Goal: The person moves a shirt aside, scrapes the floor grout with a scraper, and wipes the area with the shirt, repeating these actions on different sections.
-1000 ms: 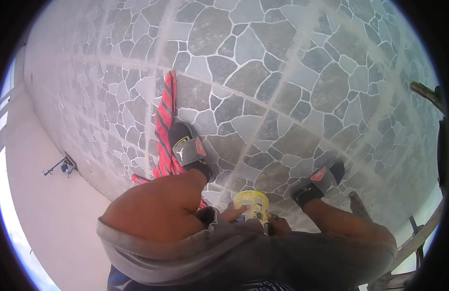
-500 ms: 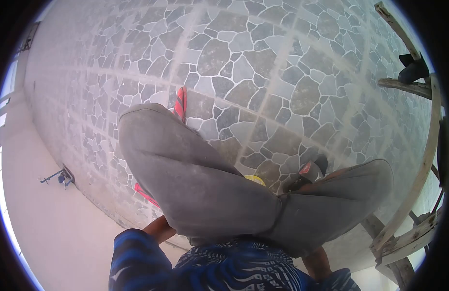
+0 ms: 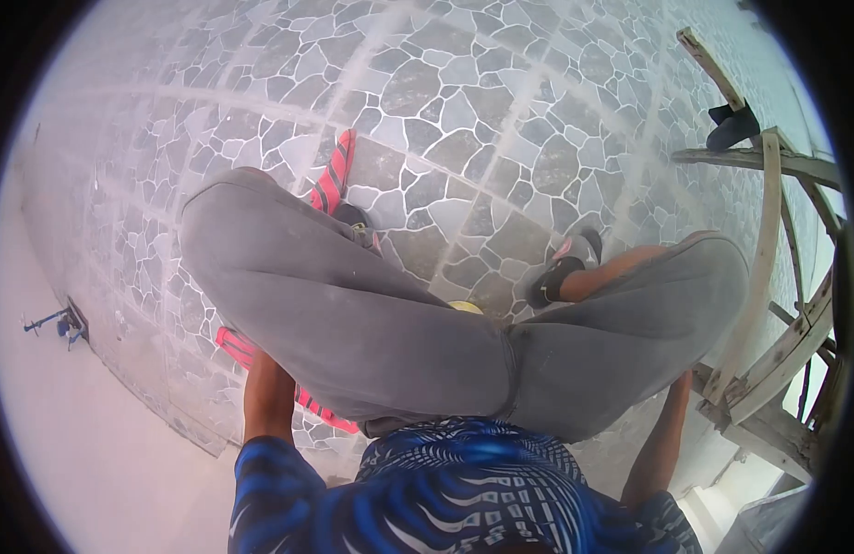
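Both my hands are hidden beneath my bent legs in grey trousers (image 3: 353,314). On the left side my forearm runs up under the thigh, beside a red striped cloth-like item (image 3: 321,411) that shows in pieces under the leg. Another red striped piece (image 3: 335,174) sticks out beyond the left knee, near my left shoe (image 3: 351,216). At the right, my other forearm reaches up to the underside of the right thigh. A small yellow object (image 3: 465,307) peeks out between my legs. What either hand holds cannot be seen.
Grey stone-patterned floor tiles (image 3: 427,102) spread ahead. A wooden frame (image 3: 769,249) stands at the right, with a dark item (image 3: 732,126) on its upper beam. A small blue and dark object (image 3: 69,323) sits by the pale wall (image 3: 48,406) at the left.
The view has shifted, and more of both forearms, my shoes and the red striped pieces now shows. The left arm has moved up along the thigh.
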